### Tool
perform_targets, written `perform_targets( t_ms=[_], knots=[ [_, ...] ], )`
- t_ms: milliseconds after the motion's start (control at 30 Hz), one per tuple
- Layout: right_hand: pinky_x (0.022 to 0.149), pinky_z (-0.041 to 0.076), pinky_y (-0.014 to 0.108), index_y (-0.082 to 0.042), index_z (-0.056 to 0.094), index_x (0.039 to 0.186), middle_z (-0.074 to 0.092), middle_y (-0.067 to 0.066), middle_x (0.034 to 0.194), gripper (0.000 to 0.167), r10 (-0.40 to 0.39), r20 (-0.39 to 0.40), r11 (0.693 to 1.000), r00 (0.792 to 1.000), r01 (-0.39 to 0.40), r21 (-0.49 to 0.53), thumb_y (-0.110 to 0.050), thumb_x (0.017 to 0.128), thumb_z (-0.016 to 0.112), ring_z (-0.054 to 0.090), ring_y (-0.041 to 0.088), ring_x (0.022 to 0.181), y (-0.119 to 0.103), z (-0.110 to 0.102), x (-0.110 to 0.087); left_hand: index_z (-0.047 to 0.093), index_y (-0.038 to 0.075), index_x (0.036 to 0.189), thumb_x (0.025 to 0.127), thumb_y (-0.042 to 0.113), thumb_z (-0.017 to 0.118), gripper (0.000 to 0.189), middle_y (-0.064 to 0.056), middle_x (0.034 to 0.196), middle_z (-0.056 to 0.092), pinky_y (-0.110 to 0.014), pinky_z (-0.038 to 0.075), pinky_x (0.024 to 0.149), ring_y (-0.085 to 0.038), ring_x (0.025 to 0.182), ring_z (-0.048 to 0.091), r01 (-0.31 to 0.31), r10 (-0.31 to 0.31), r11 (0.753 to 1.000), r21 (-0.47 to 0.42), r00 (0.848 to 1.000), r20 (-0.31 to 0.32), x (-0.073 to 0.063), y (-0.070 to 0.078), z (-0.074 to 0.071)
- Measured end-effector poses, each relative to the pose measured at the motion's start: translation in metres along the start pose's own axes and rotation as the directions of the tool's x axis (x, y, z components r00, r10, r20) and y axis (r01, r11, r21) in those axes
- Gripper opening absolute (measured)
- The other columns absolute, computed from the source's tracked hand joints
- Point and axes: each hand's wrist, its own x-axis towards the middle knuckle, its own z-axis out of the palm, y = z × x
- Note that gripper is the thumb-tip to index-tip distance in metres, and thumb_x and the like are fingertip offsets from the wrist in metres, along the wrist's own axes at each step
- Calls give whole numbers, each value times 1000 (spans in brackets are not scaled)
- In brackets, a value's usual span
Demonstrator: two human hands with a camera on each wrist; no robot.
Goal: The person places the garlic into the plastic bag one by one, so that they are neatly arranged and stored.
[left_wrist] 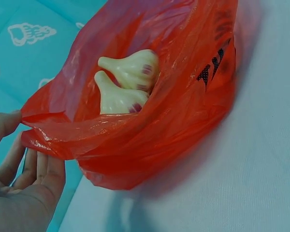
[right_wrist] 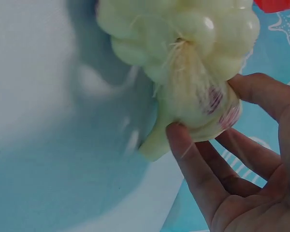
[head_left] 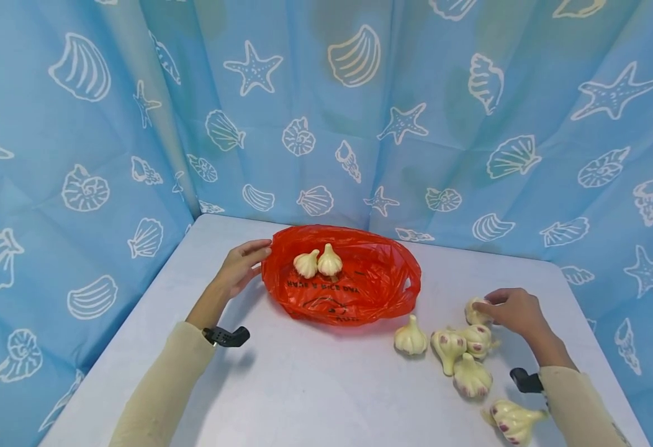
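Note:
A red plastic bag point(head_left: 354, 316) lies spread wide on the table, its mouth facing up and black print on its inside. Two pale garlic bulbs point(left_wrist: 123, 99) rest together in its left half. My left hand point(head_left: 243, 267) pinches the bag's left rim; in the left wrist view the thumb is above the plastic and the fingers below it. At the right, my right hand point(head_left: 519, 312) holds a garlic bulb point(right_wrist: 203, 106) between thumb and fingers. That bulb is beside the other garlic on the table, and purple streaks show on its skin.
Several more garlic bulbs point(head_left: 472, 375) are grouped at the right, one single bulb point(head_left: 411, 336) nearer the bag and another bulb point(head_left: 513, 421) close to my right sleeve. Behind the white table point(head_left: 304, 385) hangs a blue curtain point(head_left: 326, 112) with shells and starfish.

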Motion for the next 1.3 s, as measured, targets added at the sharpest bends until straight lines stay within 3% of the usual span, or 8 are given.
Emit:
perform_targets(
  t_ms=[100, 300, 533, 700, 800, 967, 1067, 1300],
  knots=[
    [69, 57, 45, 12, 63, 112, 65, 30, 105, 61, -25, 2, 999, 1000, 25, -20, -41, 85, 74, 68, 28, 75, -1, 0, 2, 55, 12, 135, 92, 27, 69, 48, -6, 137, 53, -38, 48, 99, -25, 124, 51, -5, 5, 1000, -5, 1000, 1, 0, -1, 0],
    [74, 55, 52, 10, 64, 113, 62, 32, 112, 51, -69, -15, 994, 998, 67, -85, -33, 87, 72, 59, 47, 99, -4, -3, 8, 56, 11, 134, 92, 26, 69, 47, -6, 135, 54, -38, 48, 98, -24, 123, 52, -8, 8, 1000, -3, 1000, -3, 1, -1, 2],
    [83, 50, 60, 9, 62, 118, 56, 36, 119, 47, -126, -16, 987, 992, 124, -105, -25, 87, 71, 52, 53, 109, -5, -6, 16, 57, 12, 133, 92, 26, 69, 45, -5, 134, 55, -37, 49, 97, -24, 122, 52, -2, 2, 1000, -7, 1000, -6, 4, -1, 3],
    [81, 51, 59, 16, 50, 125, 52, 39, 121, 72, -27, -10, 991, 1000, 25, -128, -46, 92, 62, 53, 52, 105, -7, -10, 19, 56, 13, 134, 91, 28, 70, 47, -4, 135, 54, -37, 49, 97, -23, 123, 52, -9, 9, 1000, 19, 1000, -6, 4, 1, 3],
    [80, 50, 59, 23, 43, 124, 49, 42, 117, 84, 72, 48, 986, 996, -64, -153, -54, 92, 56, 54, 51, 100, -8, -16, 22, 56, 13, 135, 91, 29, 70, 49, -4, 136, 54, -37, 49, 97, -23, 124, 52, -11, 12, 1000, 21, 1000, -12, 4, 1, 2],
    [73, 52, 46, 27, 42, 117, 56, 30, 93, 94, 212, 207, 972, 955, -185, -142, -63, 90, 49, 60, 35, 80, -10, -23, 27, 55, 14, 136, 91, 30, 71, 50, -3, 137, 53, -36, 49, 97, -22, 123, 52, -1, 1, 1000, 19, 1000, -19, 2, -1, 0],
    [69, 53, 39, 28, 39, 119, 56, 25, 90, 97, 245, 250, 968, 937, -225, -108, -65, 90, 48, 62, 26, 74, -9, -24, 30, 55, 13, 136, 91, 29, 70, 49, -3, 137, 54, -36, 49, 97, -22, 123, 52, -1, 2, 1000, 19, 1000, -22, 2, -1, -2],
    [67, 56, 36, 26, 42, 117, 54, 21, 89, 93, 253, 244, 968, 936, -241, -75, -60, 86, 59, 61, 25, 71, -10, -19, 36, 55, 11, 135, 92, 26, 69, 48, -7, 136, 54, -39, 48, 98, -25, 123, 52, 6, -6, 1000, 6, 1000, -30, 3, -2, -5]
  ],
)
